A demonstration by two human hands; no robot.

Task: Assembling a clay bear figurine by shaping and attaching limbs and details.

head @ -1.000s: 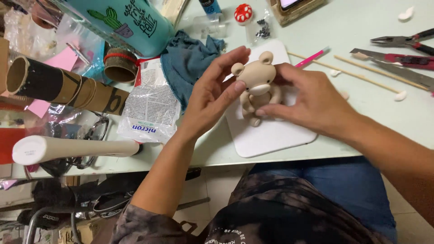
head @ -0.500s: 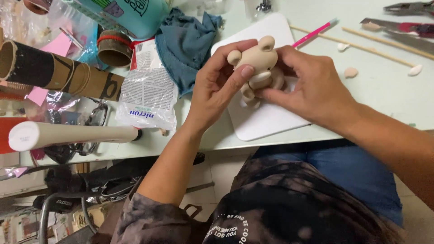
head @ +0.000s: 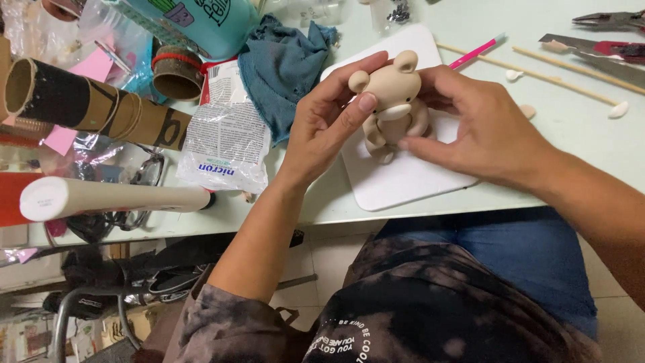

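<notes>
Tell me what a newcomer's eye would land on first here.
First the tan clay bear figure, held between the left hand and right hand above a white board at the table edge. Next, the crumpled blue cloth just left of the board, and the printed cardboard tube lying at far left.

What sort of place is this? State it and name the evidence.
Probably a home craft or modelling desk. Both hands hold a beige clay bear figure over a white work board, with pliers, thin wooden sticks and cardboard tubes lying around.
</notes>
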